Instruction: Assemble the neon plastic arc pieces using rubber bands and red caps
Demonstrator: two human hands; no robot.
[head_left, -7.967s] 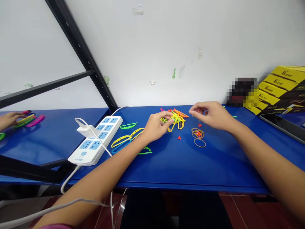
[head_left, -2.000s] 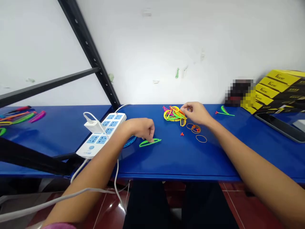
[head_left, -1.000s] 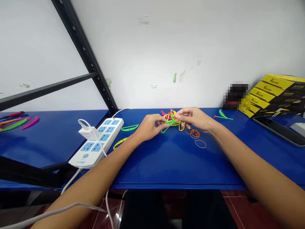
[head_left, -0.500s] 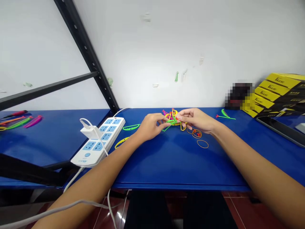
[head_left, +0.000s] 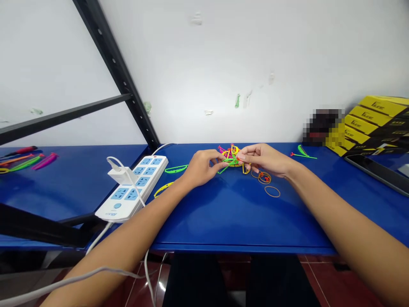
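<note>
Evidently, mid-frame, the left hand (head_left: 204, 167) pinches a green piece (head_left: 230, 162), the right hand (head_left: 264, 160) a small red part (head_left: 239, 158); light, steady fingertip pressure seems best.

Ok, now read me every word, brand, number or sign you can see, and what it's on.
"F...CE": on the yellow boxes; middle letters unclear.
Power strip: lettering near its button, too small to read.
Boxes' dark sides: markings too blurred to read.
</note>
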